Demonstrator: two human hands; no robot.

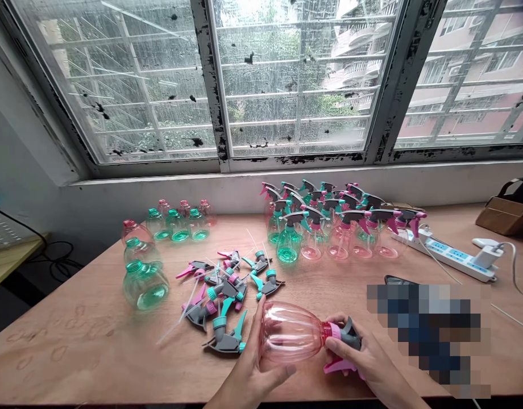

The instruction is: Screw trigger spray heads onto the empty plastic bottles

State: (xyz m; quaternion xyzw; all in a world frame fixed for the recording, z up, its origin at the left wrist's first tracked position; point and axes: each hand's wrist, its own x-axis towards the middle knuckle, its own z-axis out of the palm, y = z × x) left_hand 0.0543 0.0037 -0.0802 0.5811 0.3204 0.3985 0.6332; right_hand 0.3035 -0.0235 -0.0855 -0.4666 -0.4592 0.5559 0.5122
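A clear pink spray bottle (291,331) lies sideways in the air near the table's front edge, its base to the left. My left hand (257,363) cups the base end, fingers behind it and thumb below. Around the pink collar and grey spray head (351,333) at the neck, my right hand (361,355) is closed; the pink trigger (340,366) points down. Just left of my left hand lies a loose grey and teal spray head (225,335). Behind it is a pile of several more pink and teal spray heads (227,284) with thin tubes.
Open-necked green bottles (146,287) and pink ones (204,210) stand at the left and back. Several bottles with spray heads (289,244) are grouped at the back centre. A white power strip (453,255), a blurred-out patch (436,324) and a brown box (504,215) occupy the right.
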